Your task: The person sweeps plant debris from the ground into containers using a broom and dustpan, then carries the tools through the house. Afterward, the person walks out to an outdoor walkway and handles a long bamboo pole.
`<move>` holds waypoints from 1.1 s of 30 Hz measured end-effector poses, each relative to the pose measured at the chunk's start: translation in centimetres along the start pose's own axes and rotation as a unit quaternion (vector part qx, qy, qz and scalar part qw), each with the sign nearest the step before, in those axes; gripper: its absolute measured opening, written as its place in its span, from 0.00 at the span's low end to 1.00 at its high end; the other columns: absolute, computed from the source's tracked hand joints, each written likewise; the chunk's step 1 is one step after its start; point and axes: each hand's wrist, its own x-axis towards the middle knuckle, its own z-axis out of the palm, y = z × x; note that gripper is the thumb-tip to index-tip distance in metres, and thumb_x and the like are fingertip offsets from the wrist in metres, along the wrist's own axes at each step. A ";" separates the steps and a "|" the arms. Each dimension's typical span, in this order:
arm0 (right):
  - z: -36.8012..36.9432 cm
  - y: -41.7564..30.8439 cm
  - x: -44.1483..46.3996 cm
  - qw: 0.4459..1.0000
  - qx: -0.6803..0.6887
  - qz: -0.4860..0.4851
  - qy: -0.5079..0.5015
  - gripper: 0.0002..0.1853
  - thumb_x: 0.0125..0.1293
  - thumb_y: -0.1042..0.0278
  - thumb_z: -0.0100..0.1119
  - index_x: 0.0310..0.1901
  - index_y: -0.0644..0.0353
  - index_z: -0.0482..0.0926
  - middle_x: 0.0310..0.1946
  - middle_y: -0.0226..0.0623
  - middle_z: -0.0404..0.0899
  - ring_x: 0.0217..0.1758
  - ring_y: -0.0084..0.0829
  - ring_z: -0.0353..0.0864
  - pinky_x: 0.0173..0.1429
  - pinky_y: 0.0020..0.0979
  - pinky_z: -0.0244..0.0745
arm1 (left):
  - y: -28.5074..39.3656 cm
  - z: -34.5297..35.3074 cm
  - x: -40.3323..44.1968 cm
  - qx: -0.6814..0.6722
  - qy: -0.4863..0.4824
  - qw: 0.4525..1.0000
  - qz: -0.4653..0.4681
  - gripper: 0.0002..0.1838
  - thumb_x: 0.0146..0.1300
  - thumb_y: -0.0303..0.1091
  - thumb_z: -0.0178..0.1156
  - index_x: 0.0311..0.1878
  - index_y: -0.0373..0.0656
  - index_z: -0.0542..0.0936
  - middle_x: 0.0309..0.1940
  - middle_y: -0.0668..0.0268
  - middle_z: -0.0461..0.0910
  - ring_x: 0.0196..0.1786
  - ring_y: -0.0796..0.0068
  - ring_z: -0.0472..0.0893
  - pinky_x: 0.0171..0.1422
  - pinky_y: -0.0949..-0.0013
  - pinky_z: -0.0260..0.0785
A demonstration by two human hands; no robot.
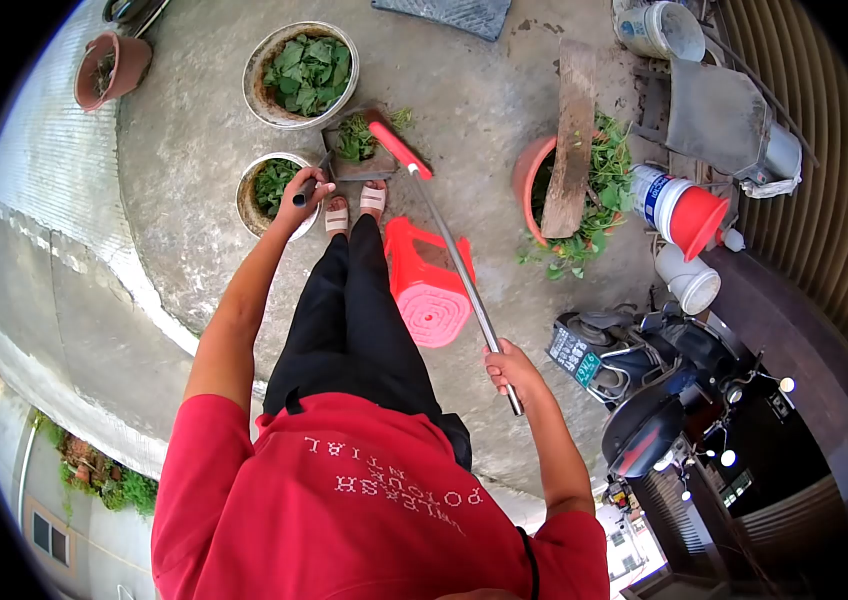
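Head view shows your left hand [291,205] wrapped round the dustpan [371,168], just past your feet [373,197], and your right hand [512,367] round the red broom [400,150]; if you tip the dustpan, its green leaves [354,140] could spill.

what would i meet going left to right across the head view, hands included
Brown plant pot → left hand → red stool → right hand → wooden plank → white bucket with blue label.
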 end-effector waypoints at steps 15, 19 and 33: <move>4.3 0.5 11.7 0.995 0.054 -0.054 0.068 0.06 0.56 0.74 0.46 0.23 0.57 0.64 0.13 0.28 0.63 0.10 0.20 0.60 0.13 0.27 0.61 | -2.4 -2.0 -1.9 -0.044 0.031 0.998 -0.031 0.15 0.53 0.33 0.67 0.39 0.41 0.72 0.34 0.68 0.74 0.36 0.78 0.72 0.43 0.74 0.66; 2.5 1.2 6.2 0.993 -0.068 -0.024 0.092 0.05 0.55 0.73 0.49 0.33 0.56 0.64 0.15 0.27 0.63 0.10 0.19 0.59 0.12 0.27 0.58 | -2.1 -2.0 -1.4 -0.037 0.029 0.998 -0.047 0.12 0.55 0.33 0.66 0.38 0.41 0.73 0.32 0.65 0.74 0.36 0.77 0.72 0.43 0.73 0.66; 1.9 0.3 11.8 0.891 -0.322 -0.168 0.271 0.14 0.54 0.71 0.49 0.42 0.64 0.63 0.23 0.48 0.74 0.19 0.43 0.76 0.18 0.42 0.72 | -0.9 -1.5 -2.9 -0.016 0.074 0.997 -0.023 0.10 0.59 0.35 0.62 0.36 0.40 0.74 0.27 0.67 0.74 0.32 0.78 0.72 0.40 0.74 0.66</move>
